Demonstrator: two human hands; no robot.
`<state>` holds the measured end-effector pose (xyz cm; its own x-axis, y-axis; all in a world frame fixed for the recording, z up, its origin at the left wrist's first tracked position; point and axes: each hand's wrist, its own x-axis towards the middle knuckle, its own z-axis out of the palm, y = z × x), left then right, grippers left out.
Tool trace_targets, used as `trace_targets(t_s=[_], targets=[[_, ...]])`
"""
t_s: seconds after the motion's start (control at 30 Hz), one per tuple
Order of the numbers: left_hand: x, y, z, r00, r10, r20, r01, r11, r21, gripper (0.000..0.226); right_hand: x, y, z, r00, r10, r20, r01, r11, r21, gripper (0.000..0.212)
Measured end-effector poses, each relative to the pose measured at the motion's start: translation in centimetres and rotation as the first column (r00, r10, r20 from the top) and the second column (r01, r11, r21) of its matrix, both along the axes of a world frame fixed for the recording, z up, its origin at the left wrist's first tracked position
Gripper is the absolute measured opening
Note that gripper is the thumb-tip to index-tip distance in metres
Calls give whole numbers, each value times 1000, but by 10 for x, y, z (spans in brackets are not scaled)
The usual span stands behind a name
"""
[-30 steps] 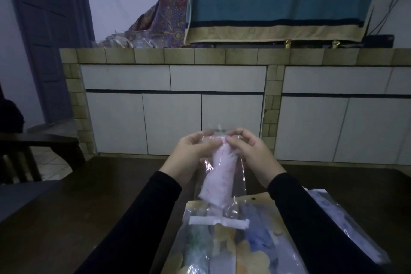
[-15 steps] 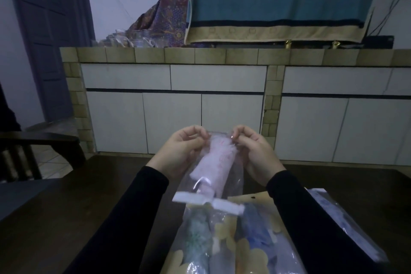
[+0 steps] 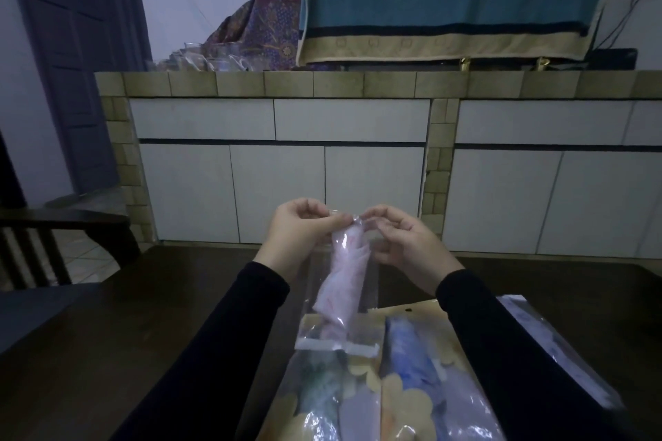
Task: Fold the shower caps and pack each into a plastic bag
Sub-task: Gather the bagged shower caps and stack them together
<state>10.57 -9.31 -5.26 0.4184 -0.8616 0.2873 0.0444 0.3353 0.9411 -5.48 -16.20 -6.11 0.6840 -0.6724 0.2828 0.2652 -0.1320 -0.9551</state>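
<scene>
Head view: both hands up over the table's near half, holding one clear bag (image 3: 336,319) by its far end. Left hand (image 3: 297,233) pinches the far-left corner of the bag, fingers curled on the film. Right hand (image 3: 404,243) pinches the far-right corner with thumb and forefinger, other fingers loosely bent. Pink folded cap (image 3: 344,283) sits inside the bag as a long roll, slanting down toward the near edge; the bag's white strip end (image 3: 336,345) hangs lowest, just above the pile.

Pile of filled bags (image 3: 376,394) lies on the table (image 3: 107,351) at the near edge, between the sleeves; another clear pack (image 3: 551,351) sits to the near right, partly under the right sleeve.

Handling, as a judgement: cap is very light, soft, springy, likely to unroll if not kept squeezed. Bag film is thin, slick, limp, crinkles easily, can slip between fingertips. Best hold is the corners or the stiffer strip end, not the mid film. The roll itself can be gripped through the bag around its middle. Nothing fragile; little force needed. Looks like the cap is in and the open end is not yet closed, though which end is the mouth is hard to tell.
</scene>
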Motion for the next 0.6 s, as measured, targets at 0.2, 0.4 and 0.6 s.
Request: trace_targets(t_s=[0.2,0.4,0.6], targets=[[-6,-1,2,995,58,76,-53,996,-65,37,9,6,2,964,-258,-69,251,963,-100,30],[2,13,22,954,-81,288,77,997,24,43,-1,12,20,971,-237,-19,235,968,-92,26],[5,20,38,858,64,509,-21,996,-89,22,-3,21,29,953,-295,73,304,928,-217,34]])
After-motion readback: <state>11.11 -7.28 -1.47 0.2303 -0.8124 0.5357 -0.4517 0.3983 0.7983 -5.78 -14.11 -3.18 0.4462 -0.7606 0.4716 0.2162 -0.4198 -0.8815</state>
